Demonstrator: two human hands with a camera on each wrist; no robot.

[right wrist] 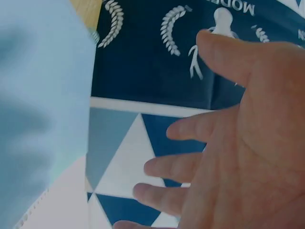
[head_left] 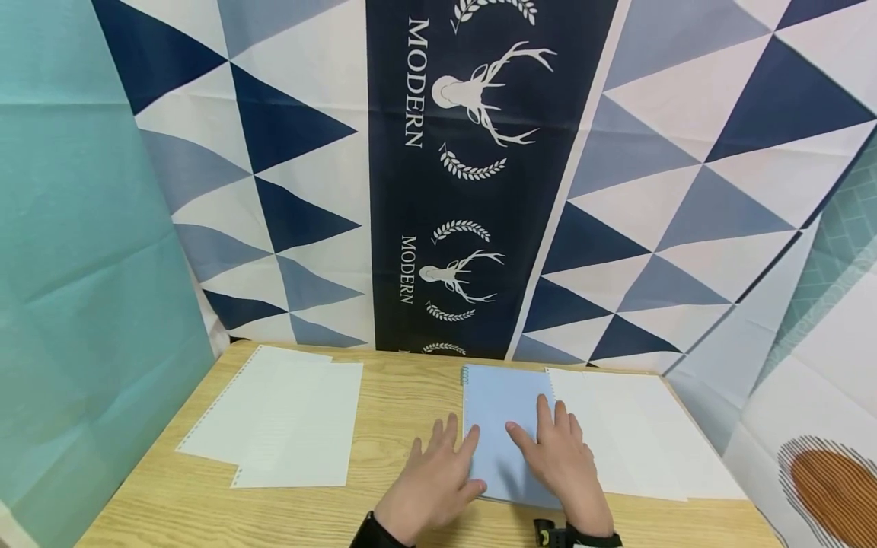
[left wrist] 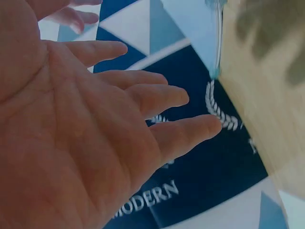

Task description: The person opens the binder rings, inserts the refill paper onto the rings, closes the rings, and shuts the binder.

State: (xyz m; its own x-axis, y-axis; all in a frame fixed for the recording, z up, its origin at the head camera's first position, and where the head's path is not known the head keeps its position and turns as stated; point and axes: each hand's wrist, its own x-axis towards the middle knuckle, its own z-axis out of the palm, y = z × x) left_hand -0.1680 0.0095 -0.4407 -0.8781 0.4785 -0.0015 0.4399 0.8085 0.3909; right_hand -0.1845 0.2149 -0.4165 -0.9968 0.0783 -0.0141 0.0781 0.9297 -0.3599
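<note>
both of my hands sit at the near edge of the wooden counter (head_left: 411,396), closest to the head camera. my left hand (head_left: 435,487) lies with straight, relaxed fingers, holding nothing, its fingertips just touching the left edge of the light blue spiral notebook (head_left: 500,403). my right hand (head_left: 565,464) rests flat on the notebook's closed cover, fingers spread and straight, gripping nothing. the wrist views show both palms loose, fingers extended: left hand (left wrist: 86,129), right hand (right wrist: 238,143).

the notebook lies closed and flat near the middle of the counter, slightly to my right, its spiral binding along the left side. its near part is under my right hand, and the far part stretches away toward the backdrop.

just beside the notebook on the right lies a stack of white loose sheets (head_left: 637,434), their left edge touching or slightly overlapping the notebook. well apart on the left side of the counter lie more punched white sheets (head_left: 281,418), overlapping one another.

behind the counter hangs a cloth backdrop (head_left: 479,152) of navy, grey-blue and white triangles, with a dark centre band bearing white deer heads and the word "modern". a teal cloth (head_left: 82,266) hangs at the left.
</note>
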